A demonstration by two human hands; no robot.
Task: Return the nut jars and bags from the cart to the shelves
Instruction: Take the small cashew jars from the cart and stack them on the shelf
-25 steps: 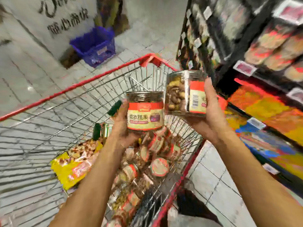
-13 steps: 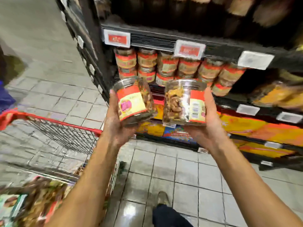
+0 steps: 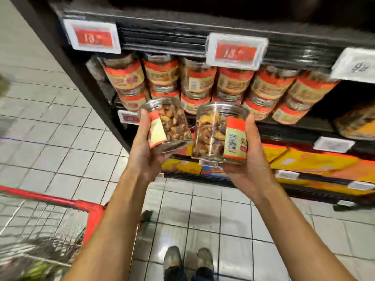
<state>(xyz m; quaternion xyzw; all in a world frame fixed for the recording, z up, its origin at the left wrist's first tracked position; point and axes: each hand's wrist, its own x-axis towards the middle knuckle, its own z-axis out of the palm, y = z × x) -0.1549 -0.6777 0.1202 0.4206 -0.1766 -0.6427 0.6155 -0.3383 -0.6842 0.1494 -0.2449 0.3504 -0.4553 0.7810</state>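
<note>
Near the middle of the frame, two bare hands hold up two clear nut jars side by side. The left hand (image 3: 145,151) grips the left jar (image 3: 172,124) from below, with its fingers curled up round the wall. That jar is tipped, with its top leaning toward the upper left. A red and yellow label shows next to the fingers. The right hand (image 3: 250,159) grips the right jar (image 3: 213,132), with the palm under it and fingers up its right side. This jar stands almost straight and shows a label with a bar code. The two jars are just beside each other; I cannot tell if they touch. Both are up in the air in front of the shelf (image 3: 162,35).

Behind them, in the upper middle, the dark shelf holds a row of jars (image 3: 233,84) stacked two high, all with red and tan labels. Two red price tags (image 3: 92,37) hang on the shelf edge above them.

At the right, a lower shelf holds yellow and orange packs (image 3: 308,161), all blurry. At the lower left is a wire cart (image 3: 60,202) with a red rim. What lies in it is too blurry to tell. Two shoes (image 3: 188,258) stand on the grey tile floor (image 3: 50,138) at the bottom middle.
</note>
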